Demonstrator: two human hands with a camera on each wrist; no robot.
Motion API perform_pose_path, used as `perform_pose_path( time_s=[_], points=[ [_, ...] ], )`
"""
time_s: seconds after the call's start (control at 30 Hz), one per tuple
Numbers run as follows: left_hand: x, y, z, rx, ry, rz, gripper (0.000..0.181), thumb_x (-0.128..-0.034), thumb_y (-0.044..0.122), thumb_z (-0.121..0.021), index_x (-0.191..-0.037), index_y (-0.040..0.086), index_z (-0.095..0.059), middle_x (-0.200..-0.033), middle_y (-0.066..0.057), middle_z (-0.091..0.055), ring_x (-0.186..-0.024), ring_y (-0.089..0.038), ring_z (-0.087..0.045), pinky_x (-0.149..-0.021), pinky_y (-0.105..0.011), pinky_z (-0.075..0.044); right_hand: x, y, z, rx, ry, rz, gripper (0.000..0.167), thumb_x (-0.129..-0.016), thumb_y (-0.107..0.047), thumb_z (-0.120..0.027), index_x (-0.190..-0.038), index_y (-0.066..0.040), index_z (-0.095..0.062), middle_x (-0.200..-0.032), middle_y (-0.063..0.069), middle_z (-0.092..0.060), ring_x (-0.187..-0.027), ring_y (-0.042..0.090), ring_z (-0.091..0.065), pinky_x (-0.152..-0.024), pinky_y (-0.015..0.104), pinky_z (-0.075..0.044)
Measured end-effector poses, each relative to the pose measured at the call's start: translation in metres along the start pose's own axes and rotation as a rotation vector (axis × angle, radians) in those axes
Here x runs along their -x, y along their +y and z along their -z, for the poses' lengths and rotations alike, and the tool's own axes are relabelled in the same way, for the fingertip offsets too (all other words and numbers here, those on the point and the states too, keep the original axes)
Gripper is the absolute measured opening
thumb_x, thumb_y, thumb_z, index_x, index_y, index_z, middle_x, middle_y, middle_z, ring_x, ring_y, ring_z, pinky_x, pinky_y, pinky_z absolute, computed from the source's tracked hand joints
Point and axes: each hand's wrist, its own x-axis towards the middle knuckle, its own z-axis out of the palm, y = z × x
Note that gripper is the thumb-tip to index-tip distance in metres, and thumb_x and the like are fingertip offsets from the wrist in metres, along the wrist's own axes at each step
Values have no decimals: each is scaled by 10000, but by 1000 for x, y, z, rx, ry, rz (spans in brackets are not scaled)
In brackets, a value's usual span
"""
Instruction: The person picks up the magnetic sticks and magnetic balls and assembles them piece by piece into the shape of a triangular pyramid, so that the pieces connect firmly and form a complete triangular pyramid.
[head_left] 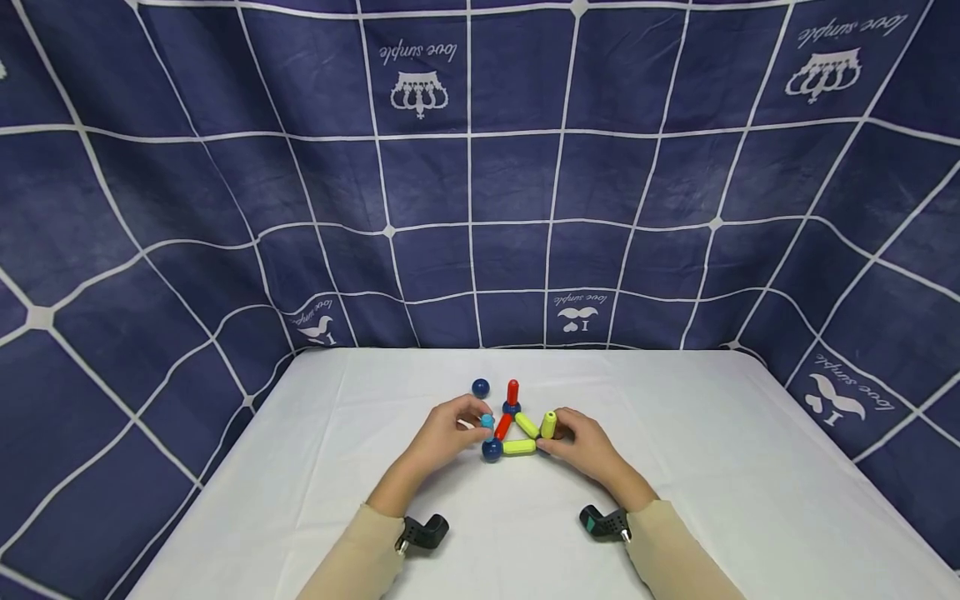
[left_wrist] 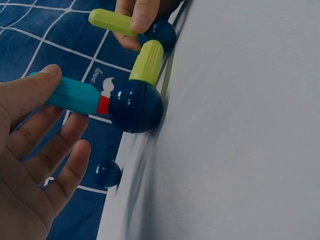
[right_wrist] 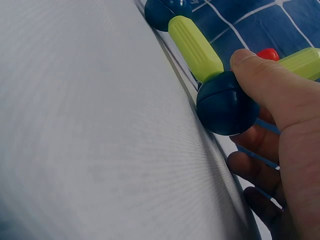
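My left hand (head_left: 442,434) pinches a light blue magnetic rod (left_wrist: 75,95) between thumb and fingers. The rod stands upright over a dark blue ball (head_left: 492,450) at the near left corner of a triangle of rods. At the right corner, my right hand (head_left: 588,452) grips another dark blue ball (right_wrist: 227,104) with its thumb on top. A yellow-green rod (head_left: 549,425) stands up from that ball. Yellow-green rods (head_left: 519,447) and a red rod (head_left: 503,427) form the triangle's sides. The far corner ball (head_left: 512,408) carries an upright red rod (head_left: 513,391).
A loose dark blue ball (head_left: 481,387) lies behind the left hand. White cloth (head_left: 360,400) covers the table, and a navy checked curtain (head_left: 517,183) hangs at its back and sides. A black wrist camera (head_left: 426,532) sits on each forearm.
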Motion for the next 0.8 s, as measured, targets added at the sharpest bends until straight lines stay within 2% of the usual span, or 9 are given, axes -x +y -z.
perform_pose_path(
  time_s=[0.2,0.5,0.63,0.8],
  points=[
    [1,0,-4,2,-29,5,207,-863,160,-781,-1043,174,-680,-999,18,-715,-933,-138,-652,-773,-229,-530,0,0,0,6,4,-6,231,-823,-338,-820,-868,-236,-618,-844,-93,-585,-798,93,-525,-742,245,-465],
    [3,-12,-3,15,-59,-5,236,-864,133,-778,-1074,140,-670,-1033,-10,-717,-942,-159,-662,-796,-248,-539,1,-1,-1,-12,-3,0,215,-831,-328,-813,-879,-238,-623,-868,-99,-596,-825,85,-549,-774,252,-481],
    [4,-16,-3,48,-82,8,252,-868,131,-775,-1091,122,-658,-1054,-32,-710,-965,-168,-670,-829,-270,-548,2,-2,0,-70,5,23,183,-858,-218,-773,-985,-236,-642,-937,-88,-637,-880,94,-587,-830,286,-503],
    [3,-20,-3,113,-100,35,253,-875,107,-763,-1081,100,-616,-1056,-56,-716,-1003,-179,-678,-855,-279,-560,2,-4,2,-136,64,80,276,-820,-51,-697,-1043,-201,-635,-958,-59,-673,-927,107,-633,-897,373,-526]
  ],
)
